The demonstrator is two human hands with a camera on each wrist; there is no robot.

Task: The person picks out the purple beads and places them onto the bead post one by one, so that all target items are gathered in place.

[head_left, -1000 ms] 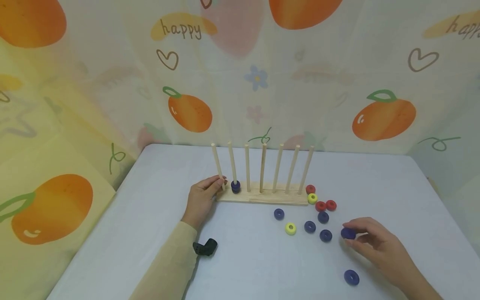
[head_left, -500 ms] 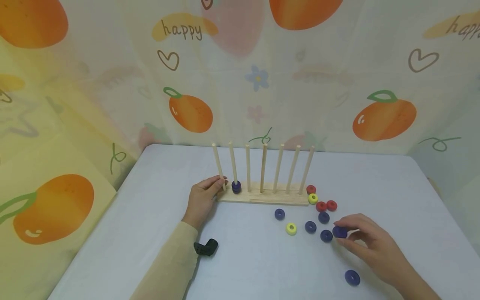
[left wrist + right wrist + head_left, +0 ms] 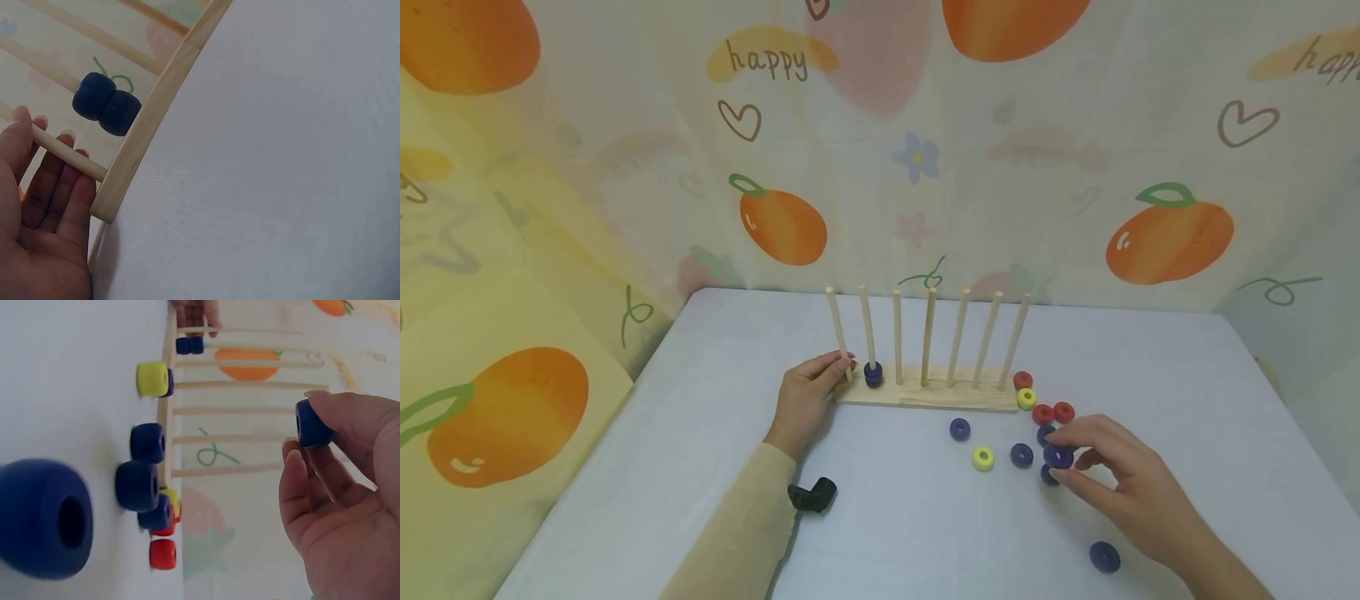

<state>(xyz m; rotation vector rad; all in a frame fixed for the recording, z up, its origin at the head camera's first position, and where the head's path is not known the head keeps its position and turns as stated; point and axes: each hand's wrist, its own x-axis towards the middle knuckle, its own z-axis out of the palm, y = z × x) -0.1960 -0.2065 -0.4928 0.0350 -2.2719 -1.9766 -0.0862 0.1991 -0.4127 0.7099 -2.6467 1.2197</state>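
Note:
A wooden rack [image 3: 955, 398] with several upright pegs stands on the table. My left hand [image 3: 805, 398] holds its left end, thumb and fingers around the leftmost peg [image 3: 69, 153]. Two blue beads [image 3: 107, 104] are stacked at the foot of the second peg. Thumb and fingertips of my right hand [image 3: 1123, 479] pinch a blue bead [image 3: 312, 424], held above the table to the right of the rack. In the head view it partly covers two other blue beads lying beneath it.
Loose blue beads [image 3: 1021, 455], two yellow beads [image 3: 982, 458] and three red beads [image 3: 1042, 414] lie in front of and beside the rack's right end. One blue bead [image 3: 1104, 557] sits nearer the front. A black device [image 3: 812, 495] is at the left wrist. A printed cloth hangs behind.
My right hand has moved left and slightly away from me with the blue bead, over the loose beads. My left hand has stayed on the rack.

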